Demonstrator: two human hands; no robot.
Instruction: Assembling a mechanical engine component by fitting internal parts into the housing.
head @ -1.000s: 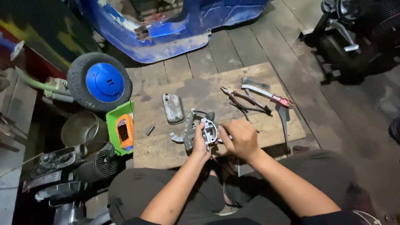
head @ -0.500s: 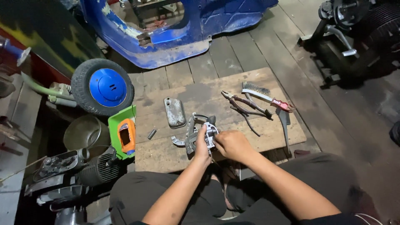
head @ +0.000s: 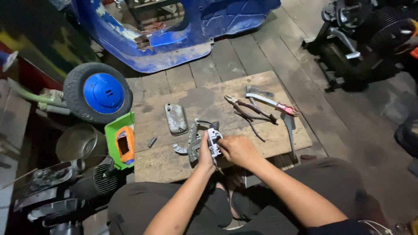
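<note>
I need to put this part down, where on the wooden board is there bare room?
Bare wood lies between the metal cover and the pliers, and along the board's near left corner. Crowded around both hands and the wire brush.

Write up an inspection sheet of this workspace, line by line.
Surface: worn wooden board lying on a plank floor, stained.
Job's things: small grey metal part held over the board's near edge, in both hands.
Clutter: grey metal cover, pliers, wire brush, curved metal piece, small bolt on the board; green tray holding an orange item beside it.
Grippers: left hand and right hand both closed in a grip on the part.
Cables: thin wire by the pliers.
Surroundings: blue scooter body, blue-hubbed wheel, metal pot, engine parts at left, dark machinery at right.
</note>
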